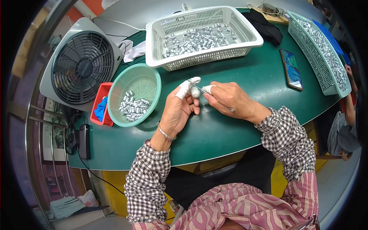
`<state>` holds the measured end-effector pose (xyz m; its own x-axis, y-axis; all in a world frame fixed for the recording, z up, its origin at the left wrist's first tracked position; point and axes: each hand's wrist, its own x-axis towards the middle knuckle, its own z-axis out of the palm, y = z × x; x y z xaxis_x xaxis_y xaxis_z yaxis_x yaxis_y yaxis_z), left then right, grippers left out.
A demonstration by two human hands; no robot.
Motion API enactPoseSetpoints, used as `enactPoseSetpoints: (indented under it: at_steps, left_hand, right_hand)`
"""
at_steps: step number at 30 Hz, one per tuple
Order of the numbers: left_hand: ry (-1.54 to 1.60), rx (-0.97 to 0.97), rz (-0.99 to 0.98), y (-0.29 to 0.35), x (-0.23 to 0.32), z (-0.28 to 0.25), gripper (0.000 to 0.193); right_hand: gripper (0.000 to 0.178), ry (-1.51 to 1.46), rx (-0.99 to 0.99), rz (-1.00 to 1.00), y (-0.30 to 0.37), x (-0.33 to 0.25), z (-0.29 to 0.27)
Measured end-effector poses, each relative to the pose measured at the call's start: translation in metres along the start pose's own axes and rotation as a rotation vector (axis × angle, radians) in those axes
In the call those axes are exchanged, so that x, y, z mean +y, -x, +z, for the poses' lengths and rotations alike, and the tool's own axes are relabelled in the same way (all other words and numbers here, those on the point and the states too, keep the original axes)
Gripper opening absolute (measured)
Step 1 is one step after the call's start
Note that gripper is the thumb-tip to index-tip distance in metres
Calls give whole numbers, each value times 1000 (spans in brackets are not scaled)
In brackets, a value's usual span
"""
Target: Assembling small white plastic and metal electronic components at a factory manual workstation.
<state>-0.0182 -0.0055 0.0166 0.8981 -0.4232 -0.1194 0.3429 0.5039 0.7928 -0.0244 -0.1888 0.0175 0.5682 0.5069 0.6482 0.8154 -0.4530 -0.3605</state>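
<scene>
Above the middle of the green table, my two hands meet at the fingertips. My left hand [177,109] has white coverings on some fingers and pinches a small silver metal part [192,83], largely hidden by the fingers. From the right, my right hand [232,100], also with a white-covered fingertip, grips a thin metal tool [231,109]. The tool's front end points at the part; whether it touches cannot be made out. Just left of my left hand, a round light-green basket [156,96] holds a pile of small silver metal pieces.
A large white basket [203,61] of silver pieces stands at the back; a long pale-green one [312,61] is at the right. A phone [291,69] lies before it. At left are a fan [82,68], a red bin [103,119] and a black adapter [84,141]. Another person's arm [349,109] shows far right.
</scene>
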Motion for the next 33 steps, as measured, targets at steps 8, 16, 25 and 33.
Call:
enactPoseSetpoints:
  at_steps: [8, 16, 25, 33]
  left_hand:
    - [-132, 38, -53, -2, -3, 3, 33]
    - [-136, 81, -37, -2, -7, 5, 32]
    - [-44, 80, -7, -1, -9, 0, 29]
    - [-23, 10, -7, 1, -8, 5, 27]
  right_hand:
    - [17, 453, -118, -99, 5, -9, 12]
    - [13, 525, -141, -20, 4, -19, 23]
    - [27, -680, 96, 493, -18, -28, 23]
    - [33, -1221, 106, 861, -23, -15, 23]
